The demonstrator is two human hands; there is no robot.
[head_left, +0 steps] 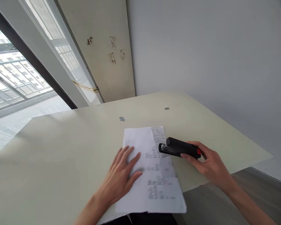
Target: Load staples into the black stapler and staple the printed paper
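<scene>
A sheaf of printed paper (135, 193) lies on the table near its front edge, with columns of text along its right side. Spread flat over its left part, my left hand (120, 176) has its fingers apart. My right hand (209, 161) grips a black stapler (181, 147) with a red spot at its back end. The stapler's front end points left over the right edge of the paper, and its jaws are apart. Whether the stapler touches the paper I cannot tell.
The pale table (72, 150) has angled edges and small grey tape marks (122, 119). A grey wall (201, 56) rises behind on the right. At the back left are a stained panel (107, 72) and a window (14, 72) with a railing outside.
</scene>
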